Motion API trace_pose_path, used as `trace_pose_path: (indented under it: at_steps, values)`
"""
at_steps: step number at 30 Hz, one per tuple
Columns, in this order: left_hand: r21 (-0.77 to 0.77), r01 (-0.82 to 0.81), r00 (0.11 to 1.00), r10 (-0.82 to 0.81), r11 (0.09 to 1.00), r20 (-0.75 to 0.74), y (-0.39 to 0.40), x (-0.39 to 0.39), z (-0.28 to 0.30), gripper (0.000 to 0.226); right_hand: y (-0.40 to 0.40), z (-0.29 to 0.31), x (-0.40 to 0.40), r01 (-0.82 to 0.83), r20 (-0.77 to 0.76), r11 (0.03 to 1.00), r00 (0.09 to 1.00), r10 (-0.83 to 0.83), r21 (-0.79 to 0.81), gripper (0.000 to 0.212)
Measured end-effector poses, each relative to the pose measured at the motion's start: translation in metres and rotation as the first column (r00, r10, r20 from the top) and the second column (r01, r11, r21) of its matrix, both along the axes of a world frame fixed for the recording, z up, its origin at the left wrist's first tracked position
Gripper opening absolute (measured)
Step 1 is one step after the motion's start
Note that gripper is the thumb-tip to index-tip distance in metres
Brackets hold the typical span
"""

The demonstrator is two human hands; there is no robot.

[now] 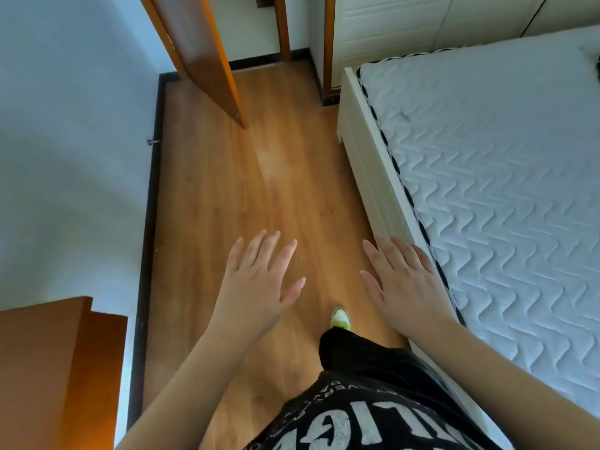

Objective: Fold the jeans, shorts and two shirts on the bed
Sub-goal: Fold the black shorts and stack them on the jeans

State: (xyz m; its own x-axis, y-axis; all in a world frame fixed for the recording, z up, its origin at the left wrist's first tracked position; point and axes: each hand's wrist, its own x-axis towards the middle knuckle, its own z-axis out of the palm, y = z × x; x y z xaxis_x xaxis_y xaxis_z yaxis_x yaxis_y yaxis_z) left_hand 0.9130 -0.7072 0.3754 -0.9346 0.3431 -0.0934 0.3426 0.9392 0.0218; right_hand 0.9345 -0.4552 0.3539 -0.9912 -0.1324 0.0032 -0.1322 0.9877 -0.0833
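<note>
My left hand and my right hand are both held out flat in front of me, palms down, fingers straight, holding nothing. They hover over the wooden floor beside the bed. The bed lies to my right, with a bare white quilted mattress. A small dark thing shows at the far right edge of the mattress; I cannot tell what it is. No jeans, shorts or shirts are plainly in view.
A wooden floor aisle runs between the white wall on the left and the bed. An orange wooden door stands open ahead. A brown cabinet sits at lower left. A white wardrobe stands beyond the bed.
</note>
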Motion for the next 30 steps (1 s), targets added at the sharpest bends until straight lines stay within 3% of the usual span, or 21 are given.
trace_pose_path:
  at_steps: [8, 13, 24, 30]
  values:
    - [-0.068, 0.012, 1.000, -0.011, 0.998, 0.018, 0.015, -0.128, 0.011, 0.057, 0.014, 0.000, -0.137, -0.071, 0.075, 0.996, 0.994, 0.074, -0.044, 0.056]
    - [-0.010, -0.115, 0.993, 0.115, 0.993, -0.037, 0.007, -0.186, 0.020, 0.054, 0.005, 0.011, -0.214, -0.084, 0.046, 0.993, 0.995, 0.088, -0.087, 0.053]
    - [-0.005, -0.163, 0.986, 0.163, 0.987, -0.021, -0.055, -0.367, 0.001, 0.054, -0.053, 0.005, -0.416, -0.117, 0.011, 0.992, 0.993, 0.118, -0.056, 0.051]
    - [-0.005, -0.111, 0.993, 0.111, 0.994, 0.030, -0.096, -0.483, 0.008, 0.059, -0.091, 0.013, -0.516, -0.080, -0.002, 0.995, 0.997, 0.080, -0.054, 0.048]
